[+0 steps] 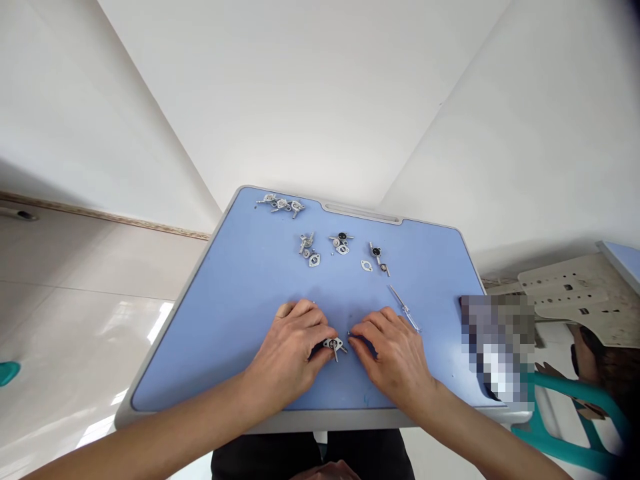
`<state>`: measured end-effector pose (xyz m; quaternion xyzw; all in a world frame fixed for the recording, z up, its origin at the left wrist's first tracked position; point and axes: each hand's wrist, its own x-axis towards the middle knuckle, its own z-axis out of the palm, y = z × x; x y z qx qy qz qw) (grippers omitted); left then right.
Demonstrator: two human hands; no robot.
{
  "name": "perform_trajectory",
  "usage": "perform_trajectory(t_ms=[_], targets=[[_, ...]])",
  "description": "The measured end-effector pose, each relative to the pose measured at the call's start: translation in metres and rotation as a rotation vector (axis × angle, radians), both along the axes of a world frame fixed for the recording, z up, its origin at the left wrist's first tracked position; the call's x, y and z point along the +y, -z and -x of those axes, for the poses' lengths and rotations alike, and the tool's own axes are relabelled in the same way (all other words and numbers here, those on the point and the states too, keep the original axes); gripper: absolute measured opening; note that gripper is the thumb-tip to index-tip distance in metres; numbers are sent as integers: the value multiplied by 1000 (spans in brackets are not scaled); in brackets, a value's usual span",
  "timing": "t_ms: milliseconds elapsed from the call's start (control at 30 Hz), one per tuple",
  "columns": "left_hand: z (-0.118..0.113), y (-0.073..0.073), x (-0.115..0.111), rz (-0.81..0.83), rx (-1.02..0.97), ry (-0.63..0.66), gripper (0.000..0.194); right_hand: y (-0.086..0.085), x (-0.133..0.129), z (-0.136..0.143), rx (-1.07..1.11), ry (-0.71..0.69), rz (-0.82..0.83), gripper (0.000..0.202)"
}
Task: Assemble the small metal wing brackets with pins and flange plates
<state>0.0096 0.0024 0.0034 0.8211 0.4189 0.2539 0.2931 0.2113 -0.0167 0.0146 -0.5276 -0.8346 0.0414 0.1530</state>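
Near the front of the blue table (240,293), my left hand (300,343) pinches a small metal valve-like part (334,345) with a flange and thin stems. Just to its right, my right hand (393,353) has thumb and index finger close together around a tiny shiny piece (349,333), too small to name. A screwdriver (400,301) with a clear handle lies beyond my right hand. Further back are a group of metal pieces (307,245), another with a black round face (342,237), a third black-faced part (376,251) and a flat oval plate (367,265).
Several metal parts (283,204) sit together at the back left of the table. A pixelated object (495,353) covers the right edge. A green chair frame (575,387) stands to the right, and a white wall (310,100) rises behind the table.
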Motion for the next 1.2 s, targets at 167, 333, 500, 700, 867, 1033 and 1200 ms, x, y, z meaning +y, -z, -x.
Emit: perform_trajectory(t_ms=[167, 333, 500, 700, 867, 1033, 1200], targets=[[0, -1, 1, 13, 17, -2, 13, 0, 0, 2, -2, 7, 17, 4], [-1, -2, 0, 15, 16, -10, 13, 2, 2, 4, -4, -7, -7, 13], [0, -2, 0, 13, 7, -9, 14, -4, 2, 2, 73, -59, 19, 18], [1, -1, -1, 29, 7, -7, 16, -13, 1, 3, 117, -172, 156, 20], [0, -2, 0, 27, 0, 2, 17, -12, 5, 6, 26, -217, 110, 17], [1, -1, 1, 23, -4, 6, 14, -12, 8, 8, -74, -224, 70, 17], [1, 0, 0, 20, -17, 5, 14, -16, 11, 11, -217, -271, 28, 16]])
